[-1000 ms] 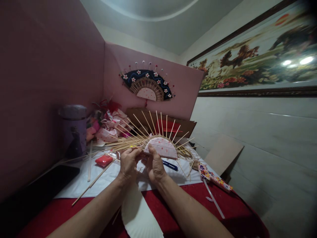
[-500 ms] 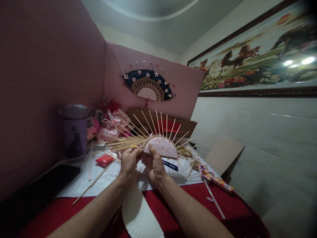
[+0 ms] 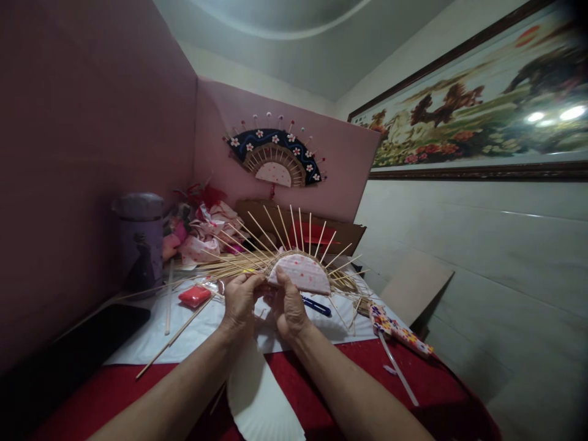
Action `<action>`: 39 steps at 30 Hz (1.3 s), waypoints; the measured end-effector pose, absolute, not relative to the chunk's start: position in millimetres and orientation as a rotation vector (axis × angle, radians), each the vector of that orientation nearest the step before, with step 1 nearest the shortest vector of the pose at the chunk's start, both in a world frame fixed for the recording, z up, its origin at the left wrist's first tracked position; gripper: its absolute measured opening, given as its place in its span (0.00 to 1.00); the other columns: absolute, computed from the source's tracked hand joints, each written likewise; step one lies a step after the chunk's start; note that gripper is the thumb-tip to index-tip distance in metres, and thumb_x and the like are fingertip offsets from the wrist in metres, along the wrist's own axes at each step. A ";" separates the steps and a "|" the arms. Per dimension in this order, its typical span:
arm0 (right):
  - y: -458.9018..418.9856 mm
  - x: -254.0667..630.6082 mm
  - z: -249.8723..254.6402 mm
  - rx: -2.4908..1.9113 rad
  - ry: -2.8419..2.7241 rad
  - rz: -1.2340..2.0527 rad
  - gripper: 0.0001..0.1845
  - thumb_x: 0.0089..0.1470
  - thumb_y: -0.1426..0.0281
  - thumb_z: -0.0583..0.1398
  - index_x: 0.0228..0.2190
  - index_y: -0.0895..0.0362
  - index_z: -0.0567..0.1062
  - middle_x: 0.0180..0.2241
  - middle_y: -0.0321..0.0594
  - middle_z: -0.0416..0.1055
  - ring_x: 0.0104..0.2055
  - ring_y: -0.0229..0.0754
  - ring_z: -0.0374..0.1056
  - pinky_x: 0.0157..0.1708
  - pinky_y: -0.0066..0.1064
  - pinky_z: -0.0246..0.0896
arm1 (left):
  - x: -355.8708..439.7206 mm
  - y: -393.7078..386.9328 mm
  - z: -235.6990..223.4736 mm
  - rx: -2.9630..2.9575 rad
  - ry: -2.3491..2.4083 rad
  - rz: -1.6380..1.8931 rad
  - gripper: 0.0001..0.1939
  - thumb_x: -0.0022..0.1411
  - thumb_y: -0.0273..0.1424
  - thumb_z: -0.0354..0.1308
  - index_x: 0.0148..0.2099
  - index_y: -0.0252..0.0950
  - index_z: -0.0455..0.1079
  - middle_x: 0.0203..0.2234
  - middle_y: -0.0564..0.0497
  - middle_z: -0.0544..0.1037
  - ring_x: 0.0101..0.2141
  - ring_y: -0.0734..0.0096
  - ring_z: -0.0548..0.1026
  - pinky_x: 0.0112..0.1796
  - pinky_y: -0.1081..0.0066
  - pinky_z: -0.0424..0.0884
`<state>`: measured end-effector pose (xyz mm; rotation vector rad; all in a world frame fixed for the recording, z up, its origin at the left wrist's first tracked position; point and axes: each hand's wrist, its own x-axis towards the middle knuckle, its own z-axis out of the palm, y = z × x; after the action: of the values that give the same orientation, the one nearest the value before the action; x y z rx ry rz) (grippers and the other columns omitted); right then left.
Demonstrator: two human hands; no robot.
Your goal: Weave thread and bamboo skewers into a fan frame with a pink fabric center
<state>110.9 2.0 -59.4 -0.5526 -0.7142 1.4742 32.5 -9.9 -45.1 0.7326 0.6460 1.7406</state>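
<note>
A half-round fan base [image 3: 301, 274], covered in pale pink cloth with red dots, has several thin wooden sticks [image 3: 301, 229] fanning out from its curved edge. My right hand [image 3: 289, 306] grips it at the lower left, thumb lying on the cloth face. At its left corner my left hand [image 3: 241, 300] is closed in a pinch; its fingertips partly hide what they hold, which seems to be the fan's edge. Beneath my wrists lies a white pleated paper piece [image 3: 261, 392]. A dark blue cutter [image 3: 316, 305] rests on the white cloth behind my right hand.
A finished dark fan [image 3: 275, 153] hangs on the pink board. Left stand a purple tumbler [image 3: 140, 245], a red packet [image 3: 195, 296] and a black phone-like slab [image 3: 105, 331]. Loose sticks [image 3: 234, 265] lie behind my hands. At right are a flowered glue gun [image 3: 399, 331] and a clear stick [image 3: 399, 370].
</note>
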 end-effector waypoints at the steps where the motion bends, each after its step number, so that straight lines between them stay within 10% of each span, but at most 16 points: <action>1: 2.1 110.8 -59.4 -0.548 -0.717 1.477 0.15 0.39 0.58 0.66 0.26 0.57 0.75 0.26 0.36 0.74 0.25 0.36 0.61 0.25 0.28 0.52 | 32.4 -9.7 -45.5 0.736 0.644 1.741 0.04 0.39 0.25 0.62 0.22 0.31 0.69 0.17 0.53 0.74 0.19 0.73 0.72 0.28 0.71 0.68; 39: 3.3 110.3 -61.0 -0.556 -0.716 1.484 0.15 0.39 0.59 0.66 0.25 0.57 0.74 0.24 0.35 0.73 0.23 0.35 0.60 0.23 0.26 0.50 | 33.2 -12.9 -41.5 0.651 0.699 1.742 0.03 0.36 0.24 0.61 0.19 0.32 0.69 0.13 0.53 0.72 0.17 0.75 0.69 0.23 0.73 0.66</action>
<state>110.3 3.3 -61.0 -0.5564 -0.7164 1.4838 33.2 -12.9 -41.5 0.6505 0.6990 1.7417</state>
